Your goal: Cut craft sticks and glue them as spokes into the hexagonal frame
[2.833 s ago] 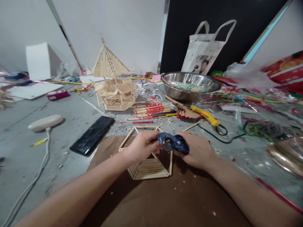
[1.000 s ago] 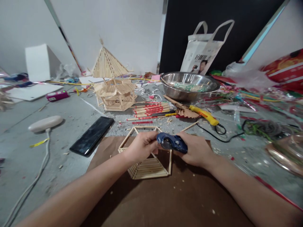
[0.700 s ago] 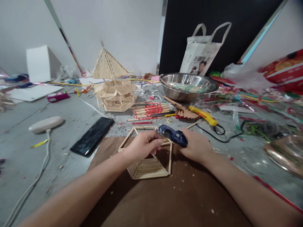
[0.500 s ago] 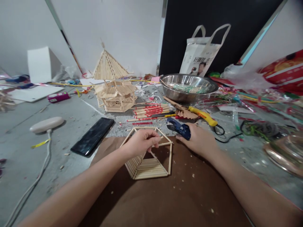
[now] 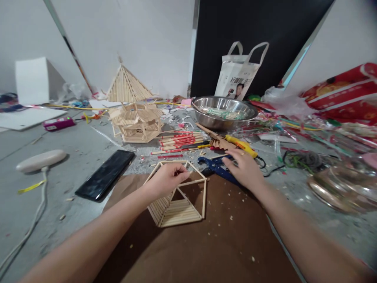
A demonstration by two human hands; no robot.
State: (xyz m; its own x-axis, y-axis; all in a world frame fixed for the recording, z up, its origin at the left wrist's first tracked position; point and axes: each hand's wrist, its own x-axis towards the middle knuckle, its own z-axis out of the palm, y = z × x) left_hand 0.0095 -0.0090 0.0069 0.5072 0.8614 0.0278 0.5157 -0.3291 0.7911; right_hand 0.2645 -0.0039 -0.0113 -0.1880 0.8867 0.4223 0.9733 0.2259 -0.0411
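Observation:
My left hand (image 5: 168, 179) is closed in a pinch over the hexagonal stick frame (image 5: 204, 200). A short piece of wooden stick (image 5: 189, 173) seems to show at its fingertips. Two sections of the frame beside and below the hand are filled with rows of thin sticks (image 5: 181, 214); part of the frame is hidden behind it. My right hand (image 5: 246, 168) has its fingers apart, at the handle end of the blue hand cutter (image 5: 218, 166). The cutter lies at the far edge of the brown sheet (image 5: 229, 243), and its handles are partly covered by the hand.
Red-marked sticks (image 5: 182, 140) lie beyond the frame, near a yellow-handled tool (image 5: 240, 145). A stick pavilion model (image 5: 135, 124) and its pointed roof (image 5: 128, 86) stand behind. A steel bowl (image 5: 203, 116) is at the back; a phone (image 5: 106, 175) lies left.
My right hand has let go of the blue cutter, which now rests flat with its handles spread. My left hand stays pinched over the frame. The view has shifted slightly right.

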